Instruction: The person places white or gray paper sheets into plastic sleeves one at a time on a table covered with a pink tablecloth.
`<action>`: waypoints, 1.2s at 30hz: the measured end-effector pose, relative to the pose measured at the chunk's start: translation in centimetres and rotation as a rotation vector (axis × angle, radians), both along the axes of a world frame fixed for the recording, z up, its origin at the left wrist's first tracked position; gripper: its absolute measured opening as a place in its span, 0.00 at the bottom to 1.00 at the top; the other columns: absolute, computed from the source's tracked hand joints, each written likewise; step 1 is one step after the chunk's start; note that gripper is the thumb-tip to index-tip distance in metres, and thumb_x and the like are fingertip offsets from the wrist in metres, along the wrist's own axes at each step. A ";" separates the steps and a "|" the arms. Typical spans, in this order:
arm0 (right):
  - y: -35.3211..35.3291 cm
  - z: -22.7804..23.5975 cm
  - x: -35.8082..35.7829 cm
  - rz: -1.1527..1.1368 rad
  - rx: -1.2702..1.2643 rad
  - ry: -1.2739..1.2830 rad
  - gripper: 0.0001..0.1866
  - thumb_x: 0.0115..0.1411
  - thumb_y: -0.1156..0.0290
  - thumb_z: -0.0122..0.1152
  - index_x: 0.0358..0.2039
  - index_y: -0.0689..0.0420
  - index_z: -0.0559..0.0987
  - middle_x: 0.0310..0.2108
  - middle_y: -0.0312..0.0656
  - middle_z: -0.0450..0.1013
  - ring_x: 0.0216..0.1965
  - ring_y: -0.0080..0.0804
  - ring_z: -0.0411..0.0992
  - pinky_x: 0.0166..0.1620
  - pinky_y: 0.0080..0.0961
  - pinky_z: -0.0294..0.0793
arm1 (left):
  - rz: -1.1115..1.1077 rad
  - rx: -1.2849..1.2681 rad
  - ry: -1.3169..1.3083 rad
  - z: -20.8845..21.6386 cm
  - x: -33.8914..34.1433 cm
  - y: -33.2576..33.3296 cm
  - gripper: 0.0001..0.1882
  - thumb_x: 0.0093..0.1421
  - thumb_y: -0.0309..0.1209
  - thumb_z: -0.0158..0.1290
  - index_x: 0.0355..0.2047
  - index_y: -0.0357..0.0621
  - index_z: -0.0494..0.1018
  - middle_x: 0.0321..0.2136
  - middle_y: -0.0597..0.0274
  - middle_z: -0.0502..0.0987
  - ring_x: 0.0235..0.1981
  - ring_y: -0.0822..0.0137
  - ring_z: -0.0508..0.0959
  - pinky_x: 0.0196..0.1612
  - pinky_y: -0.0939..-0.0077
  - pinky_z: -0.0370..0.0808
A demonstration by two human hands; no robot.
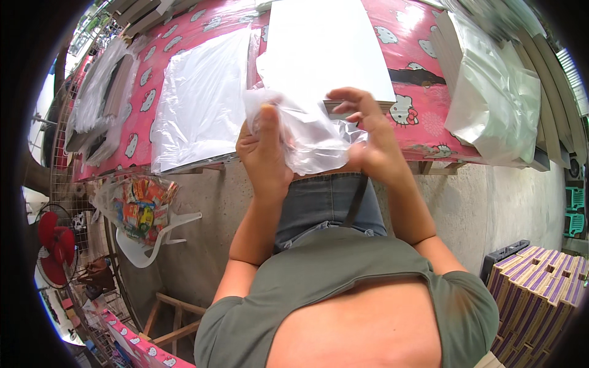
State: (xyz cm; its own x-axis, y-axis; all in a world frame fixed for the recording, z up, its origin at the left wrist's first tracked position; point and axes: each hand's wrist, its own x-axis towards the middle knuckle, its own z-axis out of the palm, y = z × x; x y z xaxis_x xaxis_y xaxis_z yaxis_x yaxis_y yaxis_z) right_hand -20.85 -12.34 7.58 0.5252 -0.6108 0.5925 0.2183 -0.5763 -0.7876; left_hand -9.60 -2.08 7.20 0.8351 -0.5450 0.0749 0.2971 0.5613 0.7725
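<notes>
My left hand grips a crumpled clear plastic bag, its thumb pressed up against the film. The bag hangs in front of my waist at the table's near edge. My right hand is at the bag's right end, fingers curved and spread apart, with the film close to its thumb and palm. Just beyond both hands lies a stack of white boards. To its left is a flat white stack wrapped in clear plastic.
A pink patterned cloth covers the table. Plastic-wrapped board stacks stand at the right and left. Below left are a white plastic chair with a bag of colourful packets and a red fan. Stacked cartons sit lower right.
</notes>
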 end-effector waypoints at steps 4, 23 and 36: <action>1.6 0.5 -0.2 0.003 0.484 0.202 0.12 0.55 0.65 0.58 0.23 0.62 0.75 0.14 0.34 0.67 0.19 0.16 0.65 0.23 0.15 0.63 | 0.070 0.189 -0.123 0.5 -0.1 0.5 0.12 0.55 0.34 0.54 0.29 0.35 0.74 0.20 0.69 0.71 0.16 0.82 0.63 0.18 0.87 0.59; 0.4 1.8 -4.5 0.860 0.217 0.539 0.12 0.55 0.68 0.54 0.25 0.65 0.77 0.24 0.42 0.74 0.30 0.32 0.73 0.36 0.29 0.71 | -0.792 -0.150 0.308 0.8 3.8 2.9 0.11 0.61 0.34 0.45 0.26 0.42 0.69 0.29 0.66 0.73 0.27 0.75 0.73 0.30 0.80 0.71; -3.7 -4.3 -6.6 1.032 0.431 0.531 0.17 0.51 0.61 0.59 0.31 0.65 0.77 0.35 0.44 0.74 0.39 0.34 0.72 0.43 0.28 0.70 | -1.267 -0.199 -0.291 -3.6 9.7 3.2 0.19 0.47 0.34 0.59 0.37 0.38 0.70 0.24 0.62 0.75 0.26 0.66 0.74 0.35 0.73 0.71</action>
